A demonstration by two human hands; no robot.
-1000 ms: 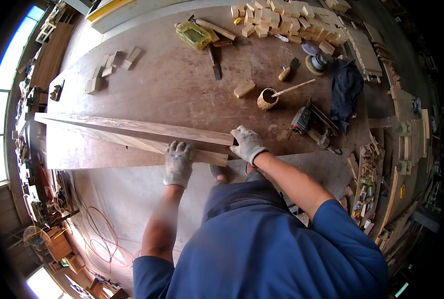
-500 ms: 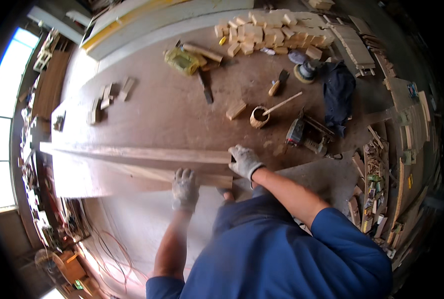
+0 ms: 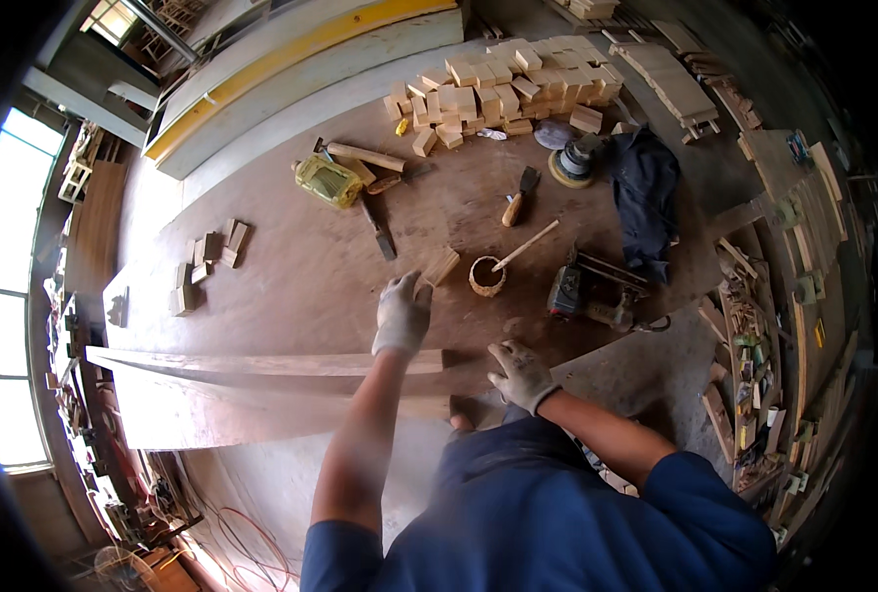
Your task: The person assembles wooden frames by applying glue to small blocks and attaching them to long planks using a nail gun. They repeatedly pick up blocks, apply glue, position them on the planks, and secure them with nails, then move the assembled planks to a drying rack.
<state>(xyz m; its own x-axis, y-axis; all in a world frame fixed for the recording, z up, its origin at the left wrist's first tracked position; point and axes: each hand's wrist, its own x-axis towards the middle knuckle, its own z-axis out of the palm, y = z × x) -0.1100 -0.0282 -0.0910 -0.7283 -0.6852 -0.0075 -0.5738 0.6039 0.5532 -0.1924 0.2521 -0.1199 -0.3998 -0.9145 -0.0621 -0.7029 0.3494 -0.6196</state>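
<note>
A brown bench [image 3: 261, 306] carries two long boards [image 3: 261, 363] at eight o'clock, small blocks [image 3: 205, 249] at nine, a yellowish bottle [image 3: 329, 181] at eleven, piled pale blocks [image 3: 518, 84] at one, a sander [image 3: 575, 160] at two, a power tool [image 3: 567, 293] at three; near its middle, a single block [image 3: 443, 266] beside a pot [image 3: 488, 288].

1 head-worn camera (fisheye) looks down on the hands [image 3: 402, 314].

Shift of left hand [image 3: 402, 314] from near board [image 3: 427, 407] to just beside wooden block [image 3: 443, 266]; withdrawal of right hand [image 3: 524, 377] from end of far board [image 3: 261, 361].
</note>
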